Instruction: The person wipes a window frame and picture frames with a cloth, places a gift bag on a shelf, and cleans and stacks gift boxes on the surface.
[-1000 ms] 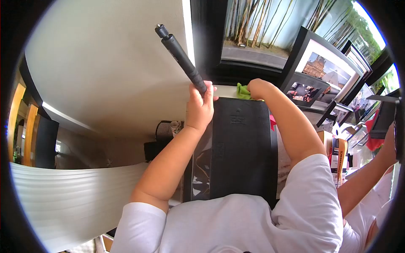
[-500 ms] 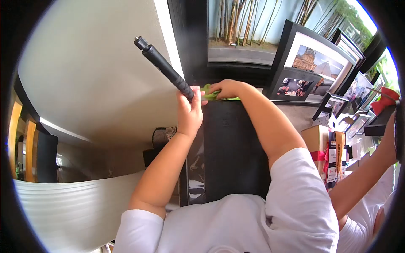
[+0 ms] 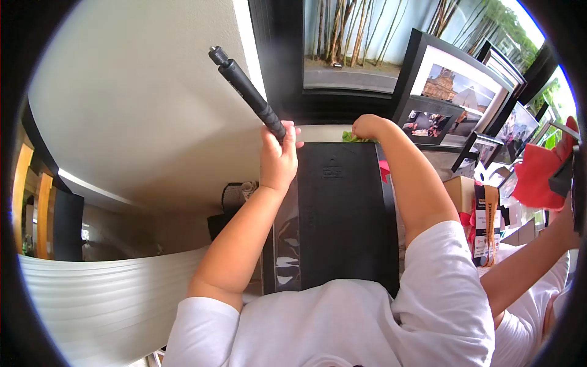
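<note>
My left hand (image 3: 279,160) is wrapped round the lower end of a black extendable pole (image 3: 247,88), like a monopod, with a screw tip. The pole tilts up and left. My right hand (image 3: 370,126) is closed on a crumpled green cloth (image 3: 350,137), pressed to the pale window sill (image 3: 321,133); the fingertips are partly hidden. Between my arms lies a large black flat case (image 3: 345,208), its far edge just in front of the sill.
Framed photos (image 3: 449,92) lean by the window at right. Below them stands a cardboard box (image 3: 461,194) with a red ribbon. Another person's arm (image 3: 529,269) reaches in at right, near a red cloth (image 3: 538,177). A pale wall (image 3: 140,92) rises at left.
My right hand has moved right along the sill with the green cloth, baring the sill behind it. My left hand and the pole shifted slightly. The other person's red cloth shows more.
</note>
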A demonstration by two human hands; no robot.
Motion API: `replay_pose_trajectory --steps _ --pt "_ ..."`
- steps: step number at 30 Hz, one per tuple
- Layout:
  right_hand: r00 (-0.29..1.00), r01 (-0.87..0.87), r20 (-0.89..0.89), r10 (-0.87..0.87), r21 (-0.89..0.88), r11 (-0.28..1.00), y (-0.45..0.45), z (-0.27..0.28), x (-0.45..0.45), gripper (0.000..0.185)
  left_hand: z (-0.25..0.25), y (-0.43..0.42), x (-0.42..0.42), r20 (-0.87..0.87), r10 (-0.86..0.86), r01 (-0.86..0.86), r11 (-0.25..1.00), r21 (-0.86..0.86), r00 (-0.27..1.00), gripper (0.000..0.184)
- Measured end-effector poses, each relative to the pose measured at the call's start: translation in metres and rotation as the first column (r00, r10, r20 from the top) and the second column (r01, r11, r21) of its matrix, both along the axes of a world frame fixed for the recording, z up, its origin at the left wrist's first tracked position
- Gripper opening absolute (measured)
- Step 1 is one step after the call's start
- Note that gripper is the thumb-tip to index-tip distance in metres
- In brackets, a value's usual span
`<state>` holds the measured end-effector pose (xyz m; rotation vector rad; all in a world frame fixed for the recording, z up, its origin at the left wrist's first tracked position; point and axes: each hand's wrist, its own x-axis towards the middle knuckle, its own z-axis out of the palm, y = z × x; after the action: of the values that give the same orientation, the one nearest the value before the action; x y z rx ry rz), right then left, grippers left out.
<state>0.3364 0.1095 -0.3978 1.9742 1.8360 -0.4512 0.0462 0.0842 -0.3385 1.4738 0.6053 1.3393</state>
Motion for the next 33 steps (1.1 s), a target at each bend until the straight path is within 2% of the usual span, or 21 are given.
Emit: replay_pose_trajectory --steps 3,6,9,11,12,13,14,15,16,17,18,19,21,23,24,25,27,28,29,31,33 --pt "0.994 0.079 -0.076 -0.074 0.056 0.995 0.0 -0.004 0.003 0.023 0.001 0.0 0.001 -0.022 0.002 -0.002 1.0 0.011 1.0 0.02" --pt "0.978 -0.177 0.105 0.183 -0.064 0.982 0.006 -0.002 -0.009 0.023 -0.002 0.001 0.001 -0.013 0.012 -0.012 0.999 0.034 1.0 0.02" --pt "0.995 -0.099 0.046 0.091 0.248 0.964 0.009 0.025 -0.021 0.026 -0.004 0.003 0.004 0.003 0.007 -0.007 1.0 0.024 1.0 0.019" --pt "0.999 0.021 0.013 -0.035 0.593 0.805 -0.011 0.065 -0.036 0.026 -0.004 0.002 0.002 -0.052 0.004 -0.005 1.0 -0.015 0.999 0.018" --pt "0.896 0.396 -0.436 -0.085 0.696 0.599 -0.037 0.105 -0.059 0.026 -0.004 0.002 0.004 -0.014 0.018 -0.018 1.0 -0.01 1.0 0.02" --pt "0.782 0.554 -0.618 -0.082 0.63 0.543 -0.064 0.146 -0.082 0.024 -0.003 0.001 0.004 -0.019 0.006 -0.007 1.0 -0.028 1.0 0.021" --pt "0.726 0.601 -0.688 -0.019 0.62 0.505 -0.07 0.158 -0.084 0.025 -0.001 0.0 0.003 -0.024 -0.006 0.005 0.999 -0.046 1.0 0.022" --pt "0.735 0.614 -0.677 0.04 0.689 0.385 -0.087 0.177 -0.095 0.024 0.0 -0.001 0.001 -0.031 -0.019 0.017 0.998 -0.066 0.999 0.023" --pt "0.561 0.755 -0.828 -0.005 0.509 0.414 -0.113 0.206 -0.112 0.023 -0.003 0.003 0.001 -0.091 0.004 -0.008 0.999 -0.046 0.996 0.025" --pt "0.479 0.809 -0.871 0.107 0.486 0.331 -0.127 0.214 -0.117 0.023 -0.003 0.003 0.0 -0.126 0.008 -0.009 1.0 -0.01 0.992 0.026" --pt "0.395 0.854 -0.89 0.226 0.447 0.267 -0.139 0.219 -0.121 0.023 -0.002 0.002 -0.001 -0.157 0.014 -0.009 1.0 0.029 0.988 0.026" --pt "0.217 0.906 -0.841 0.495 0.363 0.22 -0.156 0.224 -0.131 0.022 -0.001 0.001 -0.002 -0.187 0.021 -0.008 0.998 0.068 0.982 0.026" --pt "-0.011 0.951 -0.678 0.735 0.22 0.218 -0.188 0.227 -0.149 0.021 -0.005 0.003 0.0 -0.253 0.085 -0.04 0.983 0.177 0.964 0.022" --pt "-0.144 0.938 -0.569 0.809 0.183 0.295 -0.219 0.215 -0.157 0.02 -0.021 0.014 0.004 -0.31 0.192 -0.076 0.933 0.351 0.931 0.024" --pt "-0.207 0.929 -0.51 0.835 0.166 0.331 -0.235 0.209 -0.162 0.02 -0.013 0.01 0.004 -0.323 0.106 -0.024 0.968 0.249 0.94 0.033" --pt "-0.118 0.951 -0.519 0.847 0.185 0.246 -0.251 0.206 -0.168 0.019 -0.006 0.004 0.001 -0.38 0.141 -0.029 0.957 0.287 0.914 0.032" --pt "0.06 0.971 -0.535 0.843 0.227 0.075 -0.282 0.203 -0.181 0.018 -0.001 0.001 0.001 -0.358 0.186 -0.02 0.907 0.42 0.915 0.031" --pt "0.079 0.954 -0.517 0.852 0.287 0.085 -0.299 0.205 -0.184 0.019 -0.003 0.004 0.002 -0.345 0.197 -0.01 0.88 0.474 0.918 0.03" --pt "0.096 0.934 -0.497 0.862 0.346 0.095 -0.316 0.208 -0.187 0.02 0.005 -0.001 0.001 -0.414 0.186 0.022 0.893 0.449 0.891 0.028" --pt "0.252 0.91 -0.503 0.827 0.413 -0.026 -0.344 0.197 -0.181 0.029 0.007 0.008 0.007 -0.393 0.198 0.12 0.748 0.652 0.898 0.025" --pt "0.203 0.928 -0.424 0.883 0.37 -0.035 -0.362 0.192 -0.189 0.037 0.029 -0.006 0.01 -0.428 0.212 0.213 0.628 0.749 0.879 0.028"
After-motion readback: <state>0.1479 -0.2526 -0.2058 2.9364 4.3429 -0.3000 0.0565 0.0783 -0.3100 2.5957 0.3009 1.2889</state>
